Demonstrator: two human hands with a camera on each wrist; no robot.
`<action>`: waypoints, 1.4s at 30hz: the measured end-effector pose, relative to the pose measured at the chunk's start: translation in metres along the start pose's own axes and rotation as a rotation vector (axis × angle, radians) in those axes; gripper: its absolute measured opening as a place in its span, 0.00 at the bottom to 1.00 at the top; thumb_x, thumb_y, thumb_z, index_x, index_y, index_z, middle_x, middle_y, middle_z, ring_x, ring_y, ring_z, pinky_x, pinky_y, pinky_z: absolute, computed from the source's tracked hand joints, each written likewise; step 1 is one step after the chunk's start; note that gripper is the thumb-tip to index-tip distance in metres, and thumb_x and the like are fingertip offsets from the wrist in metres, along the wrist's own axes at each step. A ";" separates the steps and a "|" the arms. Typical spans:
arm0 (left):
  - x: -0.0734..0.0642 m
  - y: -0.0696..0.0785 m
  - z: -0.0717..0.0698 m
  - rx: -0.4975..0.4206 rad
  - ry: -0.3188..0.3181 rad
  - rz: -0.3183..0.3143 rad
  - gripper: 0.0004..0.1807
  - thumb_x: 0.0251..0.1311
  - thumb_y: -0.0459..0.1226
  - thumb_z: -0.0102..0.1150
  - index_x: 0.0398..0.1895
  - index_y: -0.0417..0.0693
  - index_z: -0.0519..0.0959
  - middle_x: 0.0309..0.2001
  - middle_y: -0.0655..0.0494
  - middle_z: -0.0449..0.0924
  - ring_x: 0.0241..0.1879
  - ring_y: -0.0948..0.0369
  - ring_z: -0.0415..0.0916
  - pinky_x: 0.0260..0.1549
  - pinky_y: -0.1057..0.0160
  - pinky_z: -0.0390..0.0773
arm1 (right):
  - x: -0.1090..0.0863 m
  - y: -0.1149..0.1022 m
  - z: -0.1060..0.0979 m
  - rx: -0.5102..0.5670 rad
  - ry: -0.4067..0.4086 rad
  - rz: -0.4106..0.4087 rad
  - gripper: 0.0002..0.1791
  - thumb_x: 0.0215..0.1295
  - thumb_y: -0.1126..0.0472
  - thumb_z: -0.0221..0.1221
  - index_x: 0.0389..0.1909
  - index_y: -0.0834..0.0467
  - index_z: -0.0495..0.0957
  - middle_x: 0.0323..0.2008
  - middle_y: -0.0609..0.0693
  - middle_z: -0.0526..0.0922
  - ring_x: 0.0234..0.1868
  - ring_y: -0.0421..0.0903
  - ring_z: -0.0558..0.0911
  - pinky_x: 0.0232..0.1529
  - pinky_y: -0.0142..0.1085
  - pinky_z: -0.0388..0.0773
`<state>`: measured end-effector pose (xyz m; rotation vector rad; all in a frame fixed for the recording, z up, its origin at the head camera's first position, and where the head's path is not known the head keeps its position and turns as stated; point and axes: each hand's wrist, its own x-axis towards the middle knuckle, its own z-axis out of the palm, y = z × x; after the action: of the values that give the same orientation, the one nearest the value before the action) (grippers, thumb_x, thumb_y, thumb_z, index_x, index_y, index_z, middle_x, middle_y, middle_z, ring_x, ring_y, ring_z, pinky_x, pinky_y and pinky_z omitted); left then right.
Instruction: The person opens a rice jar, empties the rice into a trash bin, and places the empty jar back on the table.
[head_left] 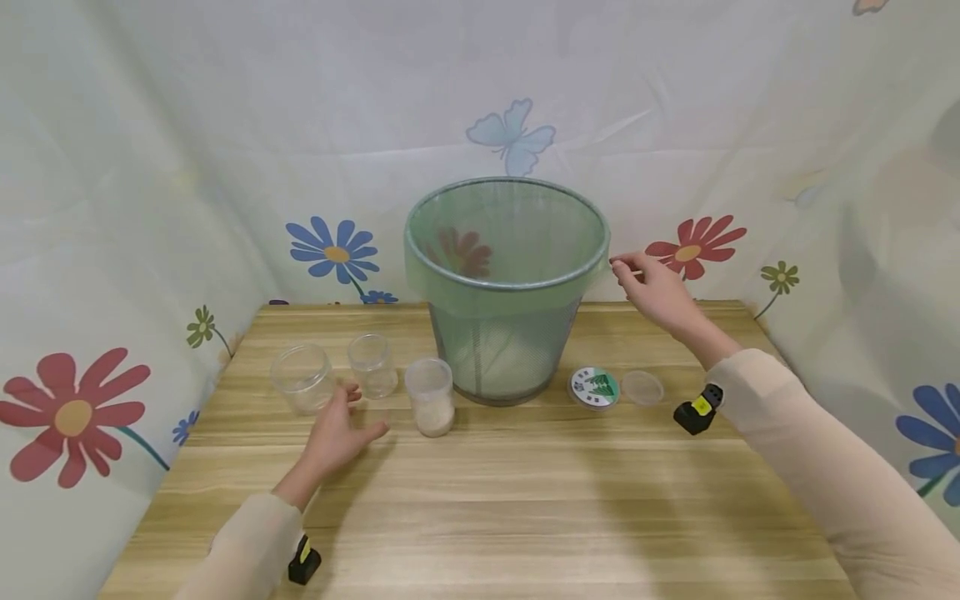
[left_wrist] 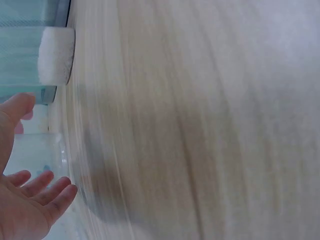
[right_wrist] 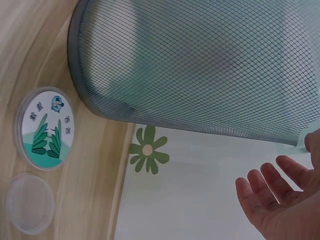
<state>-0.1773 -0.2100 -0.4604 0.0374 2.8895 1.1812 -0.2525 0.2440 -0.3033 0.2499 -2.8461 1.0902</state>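
Nearest, on the smooth wood-grained bench (head_left: 487,517), my left grip (head_left: 333,433) hovers front-left of the bin (right_wrist: 190,90), fingers spread, holding nothing; whether it touches the wide jar (head_left: 288,383) I cannot tell. Left of the bin stand three clear, cylindrical jars, all uncovered: the wide one outermost, a narrower jar (head_left: 371,367) between, and a tall jar (head_left: 430,392) just beside the bin's base, with white, grainy-looking fill in its lower part. Right of the bin lie a disc-shaped printed lid (head_left: 594,388) and a flat, translucent lid (head_left: 642,387). The bin itself, tapering and of fine mesh, wears a thin, filmy green liner (head_left: 487,302), already turned over the front rim as a loose cuff. At the rim's right, my right grip (head_left: 658,293) pinches the liner's edge; I judge the lining nearly done, this edge not yet released. Behind the bin hangs a flower-printed curtain (head_left: 337,83).
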 end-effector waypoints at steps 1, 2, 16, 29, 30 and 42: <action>-0.002 0.001 0.001 -0.008 0.002 0.007 0.44 0.47 0.44 0.68 0.63 0.36 0.56 0.60 0.37 0.66 0.56 0.42 0.67 0.53 0.45 0.69 | -0.001 0.001 0.002 0.000 0.000 -0.004 0.30 0.69 0.42 0.39 0.62 0.59 0.63 0.57 0.59 0.70 0.55 0.56 0.73 0.49 0.51 0.74; -0.003 0.001 0.002 -0.014 0.003 0.012 0.44 0.46 0.44 0.68 0.63 0.36 0.57 0.59 0.37 0.66 0.56 0.42 0.67 0.53 0.45 0.69 | -0.003 0.002 0.003 -0.001 0.001 -0.007 0.30 0.69 0.42 0.40 0.62 0.59 0.64 0.58 0.59 0.70 0.56 0.57 0.72 0.50 0.52 0.73; -0.011 0.014 0.026 -0.065 -0.052 0.117 0.49 0.38 0.45 0.74 0.64 0.40 0.59 0.62 0.42 0.66 0.62 0.45 0.62 0.59 0.46 0.64 | -0.027 0.022 0.032 0.011 0.041 -0.172 0.23 0.69 0.54 0.48 0.56 0.66 0.68 0.52 0.62 0.72 0.52 0.57 0.74 0.51 0.52 0.73; -0.008 0.023 0.048 -0.110 -0.060 0.192 0.53 0.34 0.42 0.76 0.65 0.42 0.57 0.64 0.43 0.63 0.63 0.45 0.60 0.61 0.47 0.62 | -0.047 0.017 0.051 0.019 0.014 -0.234 0.19 0.66 0.59 0.53 0.54 0.64 0.69 0.51 0.60 0.74 0.49 0.55 0.76 0.45 0.49 0.78; -0.007 0.022 0.048 -0.113 -0.061 0.190 0.53 0.34 0.42 0.76 0.66 0.43 0.57 0.64 0.43 0.62 0.63 0.45 0.60 0.61 0.47 0.62 | -0.048 0.016 0.053 0.020 0.016 -0.240 0.19 0.65 0.60 0.54 0.53 0.65 0.70 0.50 0.60 0.74 0.48 0.55 0.77 0.44 0.49 0.78; 0.008 0.027 0.055 -0.208 -0.109 0.160 0.56 0.32 0.39 0.77 0.67 0.45 0.54 0.61 0.44 0.66 0.61 0.50 0.63 0.61 0.49 0.63 | -0.065 -0.001 0.073 0.013 -0.001 -0.364 0.16 0.60 0.64 0.58 0.49 0.64 0.73 0.45 0.58 0.77 0.44 0.54 0.79 0.40 0.44 0.80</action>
<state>-0.1830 -0.1514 -0.4808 0.3236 2.6973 1.4501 -0.1897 0.2023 -0.3658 0.7346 -2.6461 1.0280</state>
